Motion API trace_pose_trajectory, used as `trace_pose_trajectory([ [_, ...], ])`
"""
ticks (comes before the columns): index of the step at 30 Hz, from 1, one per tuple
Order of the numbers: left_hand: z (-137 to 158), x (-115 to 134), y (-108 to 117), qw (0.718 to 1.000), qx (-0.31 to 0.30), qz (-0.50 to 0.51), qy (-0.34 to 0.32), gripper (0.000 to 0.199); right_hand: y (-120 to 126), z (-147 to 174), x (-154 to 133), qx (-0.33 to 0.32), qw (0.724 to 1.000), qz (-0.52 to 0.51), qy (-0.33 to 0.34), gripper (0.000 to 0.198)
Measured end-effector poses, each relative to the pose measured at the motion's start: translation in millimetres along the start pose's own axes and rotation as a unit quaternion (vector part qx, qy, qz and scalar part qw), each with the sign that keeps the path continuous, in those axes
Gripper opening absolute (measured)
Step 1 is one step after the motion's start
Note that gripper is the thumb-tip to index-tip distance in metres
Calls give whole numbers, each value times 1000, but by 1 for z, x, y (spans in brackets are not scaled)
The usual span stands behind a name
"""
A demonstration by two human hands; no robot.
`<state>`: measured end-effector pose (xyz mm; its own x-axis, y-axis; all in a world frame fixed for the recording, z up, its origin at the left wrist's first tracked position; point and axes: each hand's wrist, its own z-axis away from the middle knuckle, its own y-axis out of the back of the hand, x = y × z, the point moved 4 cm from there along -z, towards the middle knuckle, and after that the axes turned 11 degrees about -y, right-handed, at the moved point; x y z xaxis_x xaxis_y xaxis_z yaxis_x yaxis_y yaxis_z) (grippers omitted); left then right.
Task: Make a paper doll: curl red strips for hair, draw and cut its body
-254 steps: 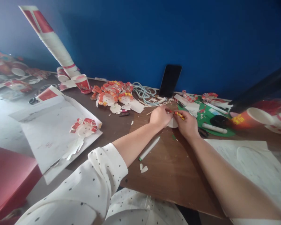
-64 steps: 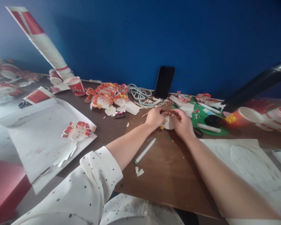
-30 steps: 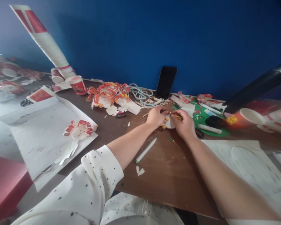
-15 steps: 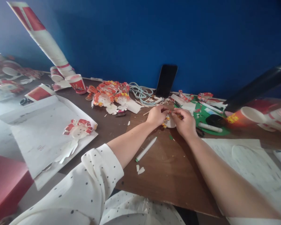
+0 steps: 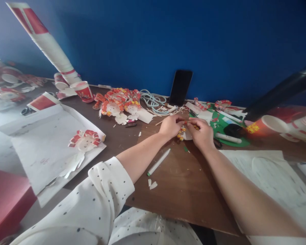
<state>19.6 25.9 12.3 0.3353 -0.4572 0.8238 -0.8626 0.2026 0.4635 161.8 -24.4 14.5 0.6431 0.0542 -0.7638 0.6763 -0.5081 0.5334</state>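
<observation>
Both hands meet over the brown table point(image 5: 183, 190), pinching a small paper-cup craft figure point(image 5: 186, 135) with a white base and red and yellow curled strips. My left hand point(image 5: 171, 126) closes its thumb and fingers on the upper left edge of it. Opposite, my right hand point(image 5: 202, 132) grips its upper right edge with bent fingers. The fingers hide much of the figure's top. A white marker with a green end point(image 5: 158, 162) lies on the table below my left hand, close to small white paper scraps point(image 5: 153, 184).
Left of centre is a pile of similar paper figures point(image 5: 121, 102). Behind my hands a black phone point(image 5: 181, 87) leans on the blue wall. A white paper sheet point(image 5: 46, 149) bears one figure point(image 5: 85, 140). To the right lie a green sheet point(image 5: 220, 122) and an orange paper cup point(image 5: 267, 126).
Almost nothing differs. The strips of the craft figure between my fingers have shifted very slightly, while both hands stay in the same place.
</observation>
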Motion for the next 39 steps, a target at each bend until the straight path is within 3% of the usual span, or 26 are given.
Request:
trace_pose_trajectory([
  [7, 3, 8, 2, 998, -3, -52, -16, 23, -1, 2, -2, -2, 1000, -9, -6, 15],
  [12, 4, 12, 1, 997, -26, -64, -47, 23, -1, -2, 4, -19, 998, -28, -47, 17],
  [20, 1, 6, -2, 995, -59, -77, -37, 29, -6, -2, 8, -45, 996, -33, -70, 21],
  [26, -1, -1, -3, 998, -55, -19, -20, 26, -5, 0, 6, -48, 996, -37, -63, 19],
  [34, -5, -10, -5, 999, -43, 15, 16, 24, -7, 1, 9, -53, 983, -94, -150, 24],
  [39, -6, -10, -4, 999, -45, 19, 14, 25, -9, 1, 8, -85, 973, -145, -160, 33],
])
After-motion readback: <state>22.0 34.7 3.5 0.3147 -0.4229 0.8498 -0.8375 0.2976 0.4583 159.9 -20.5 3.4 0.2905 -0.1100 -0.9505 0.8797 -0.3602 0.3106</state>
